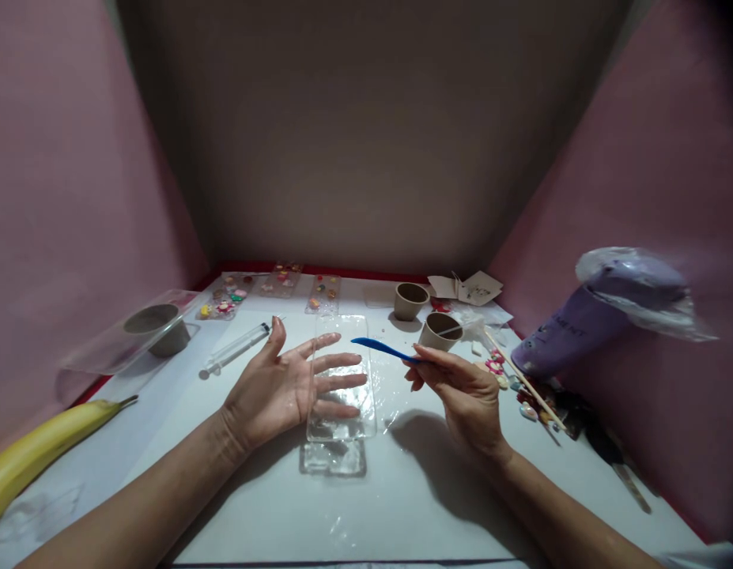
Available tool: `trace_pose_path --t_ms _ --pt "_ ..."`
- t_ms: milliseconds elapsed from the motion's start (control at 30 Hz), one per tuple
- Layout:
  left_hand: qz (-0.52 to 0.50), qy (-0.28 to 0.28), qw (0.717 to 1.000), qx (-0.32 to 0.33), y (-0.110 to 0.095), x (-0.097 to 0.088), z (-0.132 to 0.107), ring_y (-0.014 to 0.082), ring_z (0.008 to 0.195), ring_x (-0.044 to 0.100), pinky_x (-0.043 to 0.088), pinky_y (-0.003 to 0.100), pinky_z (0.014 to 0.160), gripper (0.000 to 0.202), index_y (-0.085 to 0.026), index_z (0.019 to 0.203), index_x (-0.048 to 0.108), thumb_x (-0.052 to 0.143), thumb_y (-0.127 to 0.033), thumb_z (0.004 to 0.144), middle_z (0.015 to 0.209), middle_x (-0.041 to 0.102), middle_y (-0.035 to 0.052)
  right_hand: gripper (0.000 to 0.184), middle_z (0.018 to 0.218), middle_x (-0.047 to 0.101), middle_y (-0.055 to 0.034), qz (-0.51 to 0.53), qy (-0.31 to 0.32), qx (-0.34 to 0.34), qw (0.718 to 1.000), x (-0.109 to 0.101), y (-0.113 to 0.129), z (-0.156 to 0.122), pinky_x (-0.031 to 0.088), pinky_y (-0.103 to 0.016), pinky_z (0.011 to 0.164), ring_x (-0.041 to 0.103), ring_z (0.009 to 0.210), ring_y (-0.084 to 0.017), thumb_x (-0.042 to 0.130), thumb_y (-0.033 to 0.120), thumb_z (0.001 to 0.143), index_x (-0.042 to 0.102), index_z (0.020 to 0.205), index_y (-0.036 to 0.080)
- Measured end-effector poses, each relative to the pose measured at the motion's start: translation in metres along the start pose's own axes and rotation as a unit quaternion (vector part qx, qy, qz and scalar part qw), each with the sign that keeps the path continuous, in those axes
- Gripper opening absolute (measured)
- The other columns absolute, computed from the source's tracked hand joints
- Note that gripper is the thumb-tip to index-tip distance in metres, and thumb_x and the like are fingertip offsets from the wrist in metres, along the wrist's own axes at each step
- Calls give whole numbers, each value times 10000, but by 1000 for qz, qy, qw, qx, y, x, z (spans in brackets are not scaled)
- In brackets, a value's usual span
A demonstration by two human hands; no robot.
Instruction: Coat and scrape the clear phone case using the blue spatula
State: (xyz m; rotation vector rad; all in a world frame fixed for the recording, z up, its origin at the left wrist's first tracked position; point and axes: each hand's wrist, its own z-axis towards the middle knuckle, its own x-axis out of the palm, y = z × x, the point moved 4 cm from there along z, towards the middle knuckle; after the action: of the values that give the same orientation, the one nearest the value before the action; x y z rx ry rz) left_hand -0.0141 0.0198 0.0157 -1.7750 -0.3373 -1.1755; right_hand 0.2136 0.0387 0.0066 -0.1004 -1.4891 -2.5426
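My left hand (289,387) is palm up with fingers stretched out, and a clear phone case (341,379) lies across its fingers above the white table. My right hand (461,391) pinches a small blue spatula (383,348) whose tip points left towards the case. A small clear plastic block (334,457) lies on the table just under the case's near end.
A syringe (236,348) lies left of my hand. Two brown paper cups (411,300) (440,330) stand behind the spatula. Trays of colourful charms (229,299) line the back. A banana (39,446) lies at the left edge; a purple bag (603,312) and wooden stick (523,378) at the right.
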Motion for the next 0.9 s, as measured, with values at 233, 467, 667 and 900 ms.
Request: trace_pose_path --t_ms 233,467,667,900 --pt "-6 8 1000 -1 0 2 0 495 1219 480 376 691 912 849 -125 1482 236 304 -704 864 1363 461 301 202 792 754 -13 -8 -1 5 1000 4 4 0 601 -253 595 698 661 -146 708 133 793 781 919 273" --pt "-21 4 1000 0 0 3 -1 485 1200 499 418 673 881 857 -135 1494 215 323 -704 861 1379 451 292 135 902 760 -35 -21 -12 14 1000 4 4 0 592 -272 583 697 699 -162 700 171 806 786 867 256" --pt "-42 22 999 -6 0 3 -1 480 1228 481 415 675 899 870 -140 1508 185 338 -701 860 1346 484 277 101 895 766 -45 22 -44 92 995 3 -3 2 577 -264 621 689 695 -151 735 213 769 784 855 233" --pt "-46 24 999 -7 0 5 -1 462 1264 459 432 658 896 890 -159 1523 140 355 -707 855 1310 513 276 116 853 769 -50 80 -95 148 981 8 -7 4 562 -255 616 678 667 -141 790 207 662 781 778 217"
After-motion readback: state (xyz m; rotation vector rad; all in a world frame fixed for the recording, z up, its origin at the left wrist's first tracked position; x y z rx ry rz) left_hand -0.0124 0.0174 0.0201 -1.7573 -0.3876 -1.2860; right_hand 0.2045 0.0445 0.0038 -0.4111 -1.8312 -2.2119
